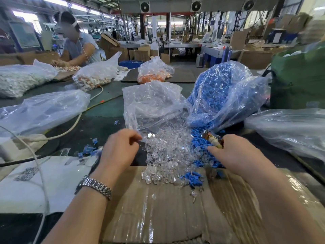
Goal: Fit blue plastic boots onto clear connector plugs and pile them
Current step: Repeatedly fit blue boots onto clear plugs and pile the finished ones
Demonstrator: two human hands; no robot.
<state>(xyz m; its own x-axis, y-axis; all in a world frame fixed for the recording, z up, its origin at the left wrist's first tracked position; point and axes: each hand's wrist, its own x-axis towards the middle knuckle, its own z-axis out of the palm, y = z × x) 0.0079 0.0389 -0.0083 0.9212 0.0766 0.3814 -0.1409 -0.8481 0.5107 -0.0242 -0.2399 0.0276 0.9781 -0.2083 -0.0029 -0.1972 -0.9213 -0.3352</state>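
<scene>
A heap of clear connector plugs point(167, 154) spills from an open clear bag point(151, 103) onto the cardboard point(158, 208). To its right, blue boots point(197, 138) pour out of a big bag of blue boots point(219, 88). My left hand point(121, 148), with a metal watch on the wrist, has its fingers curled and pinches what looks like a clear plug at the heap's left edge. My right hand point(235, 154) grips a small brown bottle-like object point(212, 138) over the blue boots. A few fitted blue pieces point(89, 148) lie on the table to the left.
More plastic bags lie at left point(44, 110) and right point(290, 127), with a green bag point(299, 76) behind. A white cable point(75, 124) crosses the table. Another person point(77, 44) works at the far left among bags of white and orange parts point(153, 74).
</scene>
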